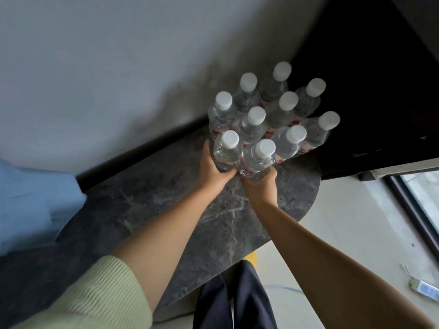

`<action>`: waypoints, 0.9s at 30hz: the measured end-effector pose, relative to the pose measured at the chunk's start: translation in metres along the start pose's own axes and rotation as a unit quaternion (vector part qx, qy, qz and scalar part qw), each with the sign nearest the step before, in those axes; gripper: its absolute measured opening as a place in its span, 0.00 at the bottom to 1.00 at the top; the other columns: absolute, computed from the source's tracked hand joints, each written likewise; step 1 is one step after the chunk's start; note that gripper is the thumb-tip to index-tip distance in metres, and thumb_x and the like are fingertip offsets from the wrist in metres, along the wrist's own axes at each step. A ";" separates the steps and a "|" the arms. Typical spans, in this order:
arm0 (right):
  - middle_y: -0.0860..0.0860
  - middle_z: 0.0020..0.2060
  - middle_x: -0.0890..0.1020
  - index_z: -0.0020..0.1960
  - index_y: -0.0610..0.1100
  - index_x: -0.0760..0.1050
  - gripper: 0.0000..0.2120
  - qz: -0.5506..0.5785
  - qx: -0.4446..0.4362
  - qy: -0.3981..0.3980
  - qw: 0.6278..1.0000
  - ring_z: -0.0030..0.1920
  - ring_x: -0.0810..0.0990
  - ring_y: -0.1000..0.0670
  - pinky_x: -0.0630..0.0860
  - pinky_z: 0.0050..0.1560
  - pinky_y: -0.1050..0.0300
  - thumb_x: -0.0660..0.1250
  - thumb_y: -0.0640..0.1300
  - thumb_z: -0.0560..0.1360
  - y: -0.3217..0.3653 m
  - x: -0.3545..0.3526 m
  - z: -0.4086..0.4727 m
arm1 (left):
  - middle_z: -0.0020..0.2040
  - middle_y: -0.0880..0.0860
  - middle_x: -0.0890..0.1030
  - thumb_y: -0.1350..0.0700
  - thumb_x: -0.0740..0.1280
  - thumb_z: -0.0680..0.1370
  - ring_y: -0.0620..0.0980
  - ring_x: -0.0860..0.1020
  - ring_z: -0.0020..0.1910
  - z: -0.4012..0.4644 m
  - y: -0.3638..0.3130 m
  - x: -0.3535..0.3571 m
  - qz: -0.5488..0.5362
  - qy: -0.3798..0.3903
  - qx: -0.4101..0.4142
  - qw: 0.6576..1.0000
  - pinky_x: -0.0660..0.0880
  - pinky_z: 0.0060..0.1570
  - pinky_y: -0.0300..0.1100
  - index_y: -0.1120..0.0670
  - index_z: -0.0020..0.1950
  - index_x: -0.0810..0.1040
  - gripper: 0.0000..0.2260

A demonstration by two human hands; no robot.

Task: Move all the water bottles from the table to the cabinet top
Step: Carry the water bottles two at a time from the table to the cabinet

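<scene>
My left hand (213, 167) grips one near bottle (225, 148) and my right hand (260, 184) grips its neighbour (257, 157), both upright in the front row of the cluster on the table (166, 198), straight ahead of me, so I'd lift vertically.

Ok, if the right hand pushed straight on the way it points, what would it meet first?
The right hand already grips the nearest right bottle. Straight ahead, that bottle would likely bump the next bottle behind it in the cluster, though depth is hard to judge.
</scene>
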State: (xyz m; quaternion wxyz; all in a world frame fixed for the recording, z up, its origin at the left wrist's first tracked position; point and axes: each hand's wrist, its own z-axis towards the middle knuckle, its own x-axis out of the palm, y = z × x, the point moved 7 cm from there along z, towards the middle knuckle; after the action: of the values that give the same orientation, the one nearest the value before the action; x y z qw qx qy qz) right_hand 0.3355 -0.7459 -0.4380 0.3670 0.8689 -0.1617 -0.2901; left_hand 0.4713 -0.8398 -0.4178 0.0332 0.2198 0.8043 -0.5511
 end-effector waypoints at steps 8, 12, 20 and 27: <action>0.45 0.64 0.72 0.70 0.44 0.64 0.33 -0.150 -0.008 0.055 0.987 0.61 0.74 0.43 0.74 0.51 0.53 0.72 0.44 0.69 0.042 -0.054 -0.056 | 0.74 0.57 0.66 0.53 0.73 0.74 0.54 0.67 0.72 -0.059 -0.034 -0.043 0.170 0.072 -0.078 0.980 0.67 0.68 0.45 0.52 0.78 0.52 0.40; 0.42 0.66 0.70 0.73 0.44 0.62 0.33 -0.266 -0.087 0.099 0.955 0.65 0.71 0.40 0.73 0.62 0.47 0.70 0.43 0.71 0.103 -0.077 -0.092 | 0.70 0.56 0.72 0.50 0.70 0.75 0.51 0.71 0.68 -0.092 -0.087 -0.067 0.217 0.092 -0.041 0.971 0.67 0.56 0.37 0.53 0.74 0.63 0.30; 0.44 0.67 0.69 0.70 0.45 0.65 0.26 -0.518 -0.217 0.146 0.814 0.68 0.69 0.41 0.63 0.70 0.41 0.67 0.50 0.75 0.187 -0.088 -0.148 | 0.68 0.56 0.72 0.49 0.67 0.77 0.55 0.72 0.67 -0.148 -0.159 -0.128 0.383 0.062 0.067 0.919 0.71 0.64 0.52 0.54 0.71 0.68 0.24; 0.44 0.66 0.71 0.69 0.44 0.66 0.22 -0.606 -0.351 0.176 0.691 0.67 0.71 0.42 0.68 0.67 0.41 0.63 0.47 0.77 0.233 -0.064 -0.178 | 0.67 0.55 0.74 0.48 0.65 0.78 0.55 0.73 0.64 -0.181 -0.186 -0.159 0.429 -0.008 0.053 0.902 0.71 0.63 0.51 0.53 0.71 0.68 0.23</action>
State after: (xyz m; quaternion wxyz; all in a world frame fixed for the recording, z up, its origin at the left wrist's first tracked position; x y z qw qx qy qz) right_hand 0.3802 -0.7757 -0.1429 0.4118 0.6209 0.5816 -0.3266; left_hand 0.5767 -0.7820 -0.1381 0.2607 0.5404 0.6014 -0.5275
